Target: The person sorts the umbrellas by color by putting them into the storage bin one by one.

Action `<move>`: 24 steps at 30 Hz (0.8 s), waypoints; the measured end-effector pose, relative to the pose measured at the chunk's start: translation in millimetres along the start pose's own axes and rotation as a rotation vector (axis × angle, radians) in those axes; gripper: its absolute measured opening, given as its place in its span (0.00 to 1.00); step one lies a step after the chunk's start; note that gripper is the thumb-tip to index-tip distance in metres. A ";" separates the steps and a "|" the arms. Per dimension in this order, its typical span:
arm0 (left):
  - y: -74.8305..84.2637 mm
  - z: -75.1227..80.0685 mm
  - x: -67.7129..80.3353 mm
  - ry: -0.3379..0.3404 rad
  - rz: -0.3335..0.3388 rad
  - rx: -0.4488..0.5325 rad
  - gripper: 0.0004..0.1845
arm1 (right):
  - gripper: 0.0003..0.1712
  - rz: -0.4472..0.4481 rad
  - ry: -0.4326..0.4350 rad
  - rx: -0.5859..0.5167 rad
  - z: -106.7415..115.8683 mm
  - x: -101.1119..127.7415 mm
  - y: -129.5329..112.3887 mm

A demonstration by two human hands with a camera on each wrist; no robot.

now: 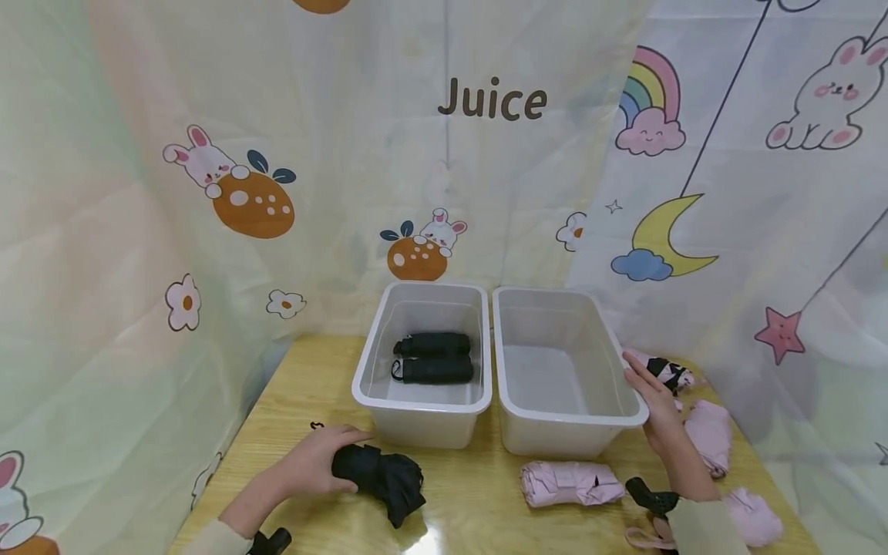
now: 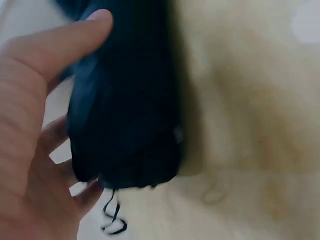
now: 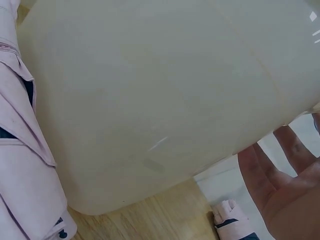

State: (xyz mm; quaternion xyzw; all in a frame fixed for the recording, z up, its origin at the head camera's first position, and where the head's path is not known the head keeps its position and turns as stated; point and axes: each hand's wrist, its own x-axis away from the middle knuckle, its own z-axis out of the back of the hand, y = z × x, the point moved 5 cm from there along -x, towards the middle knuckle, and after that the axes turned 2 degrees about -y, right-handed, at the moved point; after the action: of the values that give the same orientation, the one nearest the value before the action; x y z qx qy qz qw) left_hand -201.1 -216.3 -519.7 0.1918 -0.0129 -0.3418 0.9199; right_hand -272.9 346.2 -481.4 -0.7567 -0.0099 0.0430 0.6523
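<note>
My left hand [image 1: 317,461] grips a black folded umbrella [image 1: 380,474] in front of the left bin. In the left wrist view the thumb lies across the umbrella's dark fabric [image 2: 130,110], with other fingers behind it and a thin cord loop [image 2: 115,217] hanging from its end. My right hand [image 1: 655,401] touches the right rim of the right white bin [image 1: 569,432], fingers extended. Inside the left white bin [image 1: 423,424] lie two black folded umbrellas, one [image 1: 437,370] in front of the other [image 1: 435,344]. The right bin has nothing inside.
A pink folded umbrella [image 1: 572,484] lies before the right bin. More pink bundles [image 1: 709,435] lie along the table's right side, near a black handle [image 1: 652,497]. Another black object [image 1: 272,542] shows beside my left sleeve. A printed curtain [image 1: 333,193] hangs behind the table.
</note>
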 end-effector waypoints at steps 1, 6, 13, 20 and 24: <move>3.7 -2.7 0.7 -0.008 -0.015 -0.040 0.43 | 0.32 0.003 -0.005 -0.005 -0.9 -0.5 0.1; 20.6 -16.1 1.8 -0.031 -0.139 -0.187 0.52 | 0.32 0.011 -0.005 -0.027 -1.6 0.5 1.0; 32.7 -22.3 -4.8 0.040 -0.359 -0.291 0.49 | 0.32 0.014 0.004 -0.022 0.2 0.1 -1.8; 31.3 -22.4 1.7 0.174 -0.452 -0.306 0.34 | 0.32 0.001 0.020 -0.002 -1.6 1.2 2.3; 30.0 -26.5 1.8 0.151 -0.433 -0.359 0.36 | 0.32 0.020 0.027 -0.004 -1.6 -0.3 1.1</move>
State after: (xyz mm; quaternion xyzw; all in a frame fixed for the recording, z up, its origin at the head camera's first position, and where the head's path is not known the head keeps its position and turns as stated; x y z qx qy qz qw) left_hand -176.9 -187.5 -533.6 0.0493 0.1574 -0.5118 0.8431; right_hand -273.1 344.5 -482.2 -0.7587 0.0063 0.0394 0.6502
